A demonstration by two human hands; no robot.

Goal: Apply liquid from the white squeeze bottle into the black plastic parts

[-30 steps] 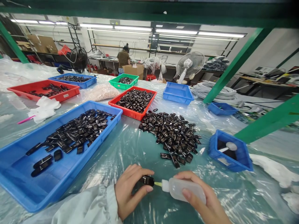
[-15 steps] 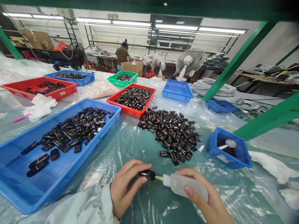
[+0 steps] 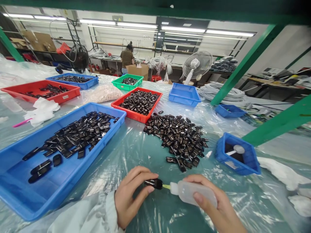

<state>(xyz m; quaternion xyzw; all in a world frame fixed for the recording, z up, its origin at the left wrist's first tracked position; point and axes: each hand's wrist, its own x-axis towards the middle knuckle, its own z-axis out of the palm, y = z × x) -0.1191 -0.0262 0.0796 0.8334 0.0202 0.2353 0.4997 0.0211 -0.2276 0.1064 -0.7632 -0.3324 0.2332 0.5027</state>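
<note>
Between thumb and fingertips, my left hand pinches a small glossy black plastic piece just above the table. My right hand is wrapped round a translucent white squeeze bottle, which lies nearly level with its nozzle facing left. The thin yellowish tip of the bottle meets the right end of the black piece; whether it goes inside I cannot tell. Behind both hands spreads a loose pile of similar black pieces. More of them lie in the large blue tray at the left.
Beyond the pile stands a red tray full of black parts. A small blue bin with a white scoop sits at the right, beside a slanting green post. White tissue lies at the left. A person is in the background.
The black piece has rolled slightly in my left fingers. The bottle has shifted a touch to the right along with it, its tip still at the piece's end.
</note>
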